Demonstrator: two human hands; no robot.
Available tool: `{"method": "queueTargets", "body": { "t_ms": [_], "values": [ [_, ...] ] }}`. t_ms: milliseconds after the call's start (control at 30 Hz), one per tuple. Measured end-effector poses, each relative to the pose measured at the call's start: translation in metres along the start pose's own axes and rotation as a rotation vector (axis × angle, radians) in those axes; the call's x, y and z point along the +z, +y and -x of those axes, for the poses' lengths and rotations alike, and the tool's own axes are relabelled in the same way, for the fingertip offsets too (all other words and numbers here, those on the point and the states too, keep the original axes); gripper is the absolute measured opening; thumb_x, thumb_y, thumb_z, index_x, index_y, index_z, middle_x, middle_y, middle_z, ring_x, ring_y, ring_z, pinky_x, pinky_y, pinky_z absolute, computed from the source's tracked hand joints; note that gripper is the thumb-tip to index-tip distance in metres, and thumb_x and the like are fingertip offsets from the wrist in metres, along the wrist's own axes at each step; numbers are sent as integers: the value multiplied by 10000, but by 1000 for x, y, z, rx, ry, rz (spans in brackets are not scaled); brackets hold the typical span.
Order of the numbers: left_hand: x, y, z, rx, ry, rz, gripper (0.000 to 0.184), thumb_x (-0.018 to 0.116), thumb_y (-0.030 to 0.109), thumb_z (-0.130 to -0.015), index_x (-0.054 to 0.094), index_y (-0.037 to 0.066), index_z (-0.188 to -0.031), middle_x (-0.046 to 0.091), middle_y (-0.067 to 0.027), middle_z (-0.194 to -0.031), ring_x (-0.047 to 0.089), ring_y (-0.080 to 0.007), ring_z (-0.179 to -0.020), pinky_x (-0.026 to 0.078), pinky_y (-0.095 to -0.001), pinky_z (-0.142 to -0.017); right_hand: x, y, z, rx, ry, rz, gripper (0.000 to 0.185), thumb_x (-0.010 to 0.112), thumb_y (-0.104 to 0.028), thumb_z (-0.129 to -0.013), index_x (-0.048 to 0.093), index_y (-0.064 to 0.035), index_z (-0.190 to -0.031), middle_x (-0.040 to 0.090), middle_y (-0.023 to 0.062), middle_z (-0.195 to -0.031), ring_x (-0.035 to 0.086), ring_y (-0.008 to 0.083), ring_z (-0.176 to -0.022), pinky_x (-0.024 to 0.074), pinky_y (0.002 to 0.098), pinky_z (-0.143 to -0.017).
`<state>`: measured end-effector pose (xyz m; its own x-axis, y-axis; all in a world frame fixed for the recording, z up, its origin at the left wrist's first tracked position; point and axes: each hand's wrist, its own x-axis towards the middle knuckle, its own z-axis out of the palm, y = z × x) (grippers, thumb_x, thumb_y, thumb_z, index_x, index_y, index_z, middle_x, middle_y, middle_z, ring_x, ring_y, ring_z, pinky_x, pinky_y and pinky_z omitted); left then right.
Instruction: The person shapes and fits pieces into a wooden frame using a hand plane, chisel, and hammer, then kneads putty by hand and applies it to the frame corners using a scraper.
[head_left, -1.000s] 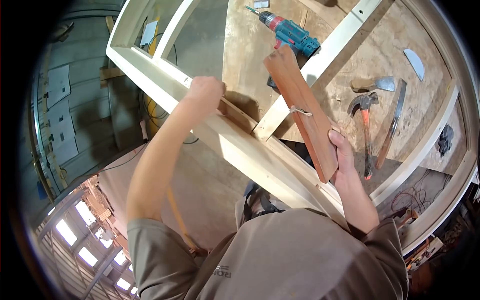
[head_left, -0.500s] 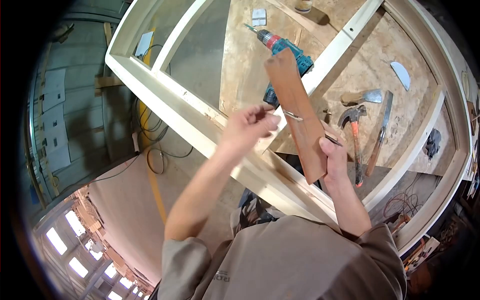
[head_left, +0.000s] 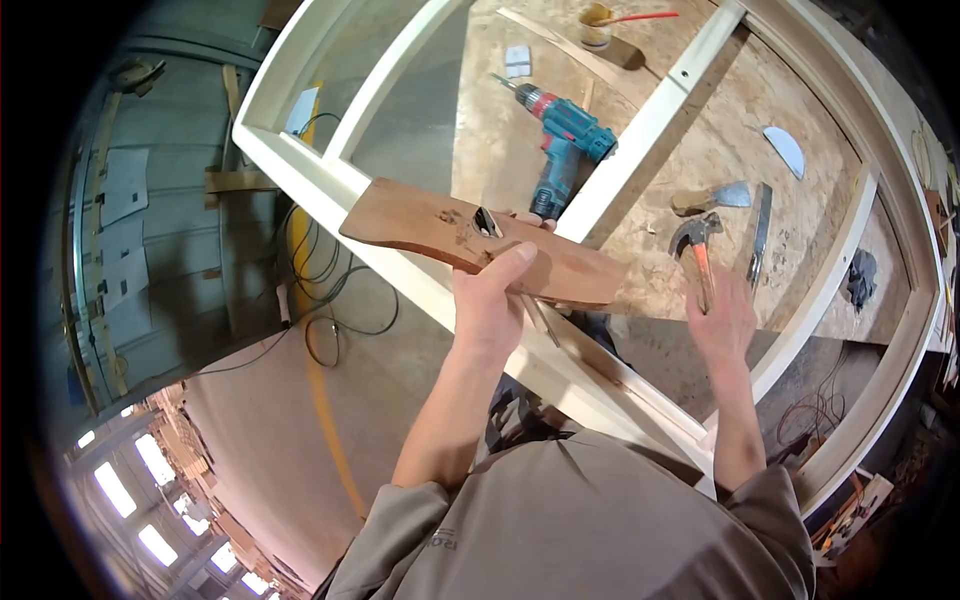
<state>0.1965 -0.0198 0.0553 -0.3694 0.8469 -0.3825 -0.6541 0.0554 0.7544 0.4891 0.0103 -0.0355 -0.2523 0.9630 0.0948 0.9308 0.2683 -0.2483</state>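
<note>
A brown wooden piece (head_left: 400, 220) with a metal insert set in a hole lies across the pale frame's near side, held up by my left hand (head_left: 492, 300). My left thumb is on its face and the other fingers go behind it. My right hand (head_left: 722, 315) is over the orange handle of the claw hammer (head_left: 696, 240); its fingers reach down around the handle's lower part, and the grip is partly blurred. A wide-bladed tool (head_left: 712, 198) and a long flat tool (head_left: 760, 235) lie beside the hammer.
A teal drill (head_left: 570, 130) lies beyond the wooden piece. The large pale wooden frame (head_left: 640, 135) spans the plywood surface (head_left: 640, 215). Farther back are a small pot (head_left: 595, 28) with a red stick and a white half-disc (head_left: 784, 151). Cables (head_left: 325, 290) lie on the floor at left.
The wooden piece has passed from my right hand to my left and turned from steep to nearly level, with another face showing. My right hand has moved right to the hammer.
</note>
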Motion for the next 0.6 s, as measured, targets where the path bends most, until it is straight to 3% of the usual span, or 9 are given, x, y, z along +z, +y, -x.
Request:
{"method": "queueTargets", "body": {
  "t_ms": [133, 233, 267, 367, 400, 433, 467, 567, 600],
  "values": [
    [4, 19, 2, 47, -29, 61, 380, 659, 87, -803, 541, 18, -1158, 634, -134, -1083, 630, -288, -1083, 515, -451, -979, 35, 39, 19, 175, -274, 139, 330, 706, -249, -833, 602, -25, -1052, 654, 187, -986, 642, 387, -921, 518, 505, -780],
    [13, 33, 7, 72, 10, 81, 356, 649, 139, -804, 553, 31, -1130, 634, -125, -1044, 631, -294, -1024, 514, -493, -974, 34, 36, 18, 352, -325, -6, 304, 680, -217, -846, 588, 1, -1037, 640, 214, -907, 642, 416, -912, 507, 515, -774],
    [11, 34, 4, 103, 16, 105, 358, 645, 154, -807, 554, 37, -1132, 636, -131, -1049, 632, -302, -1016, 505, -513, -982, 48, 49, 26, 394, -157, -185, 265, 660, -183, -863, 566, 19, -1007, 592, 164, -766, 651, 355, -805, 510, 470, -734],
    [-1, 35, -9, 86, 75, 211, 353, 642, 194, -830, 538, 28, -1123, 624, -143, -1006, 625, -306, -959, 516, -569, -957, 31, 48, 30, 429, -206, -584, 211, 639, -129, -876, 553, 18, -1000, 523, 91, -714, 601, 246, -714, 496, 401, -691],
    [-6, 41, -15, 58, 88, 269, 337, 645, 199, -842, 529, 26, -1107, 618, -136, -997, 622, -304, -964, 526, -573, -943, 22, 36, 31, 487, -236, -774, 211, 624, -134, -930, 532, 3, -1061, 466, 16, -716, 501, 125, -639, 458, 312, -601],
    [-7, 42, -19, 25, 103, 329, 324, 647, 203, -853, 521, 24, -1091, 612, -128, -988, 619, -302, -969, 536, -577, -929, -38, -16, 18, 698, -295, -1198, 253, 587, -188, -986, 507, -11, -1148, 486, -13, -748, 457, 69, -610, 405, 241, -545],
    [5, 50, -19, 48, 216, 365, 302, 622, 244, -899, 496, 25, -1064, 614, -143, -954, 622, -309, -953, 534, -609, -927, -39, -23, 24, 575, -234, -1288, 250, 564, -202, -999, 482, -44, -1173, 452, -23, -729, 428, 61, -582, 366, 225, -503],
    [-13, 46, -45, 81, 165, 449, 192, 499, 197, -986, 480, 8, -1017, 617, -178, -914, 638, -339, -919, 538, -585, -950, -29, -49, 34, 175, -93, -1425, 248, 523, -223, -1018, 466, -58, -1194, 425, -38, -714, 391, 49, -560, 325, 209, -477],
    [-16, 47, -49, 108, 146, 363, 208, 454, 177, -1002, 506, -25, -1006, 621, -193, -933, 640, -361, -920, 536, -563, -963, -6, -44, 45, 93, -99, -1205, 256, 520, -236, -1020, 478, -36, -1175, 433, -44, -722, 390, 42, -568, 329, 212, -496]
  ]
}}
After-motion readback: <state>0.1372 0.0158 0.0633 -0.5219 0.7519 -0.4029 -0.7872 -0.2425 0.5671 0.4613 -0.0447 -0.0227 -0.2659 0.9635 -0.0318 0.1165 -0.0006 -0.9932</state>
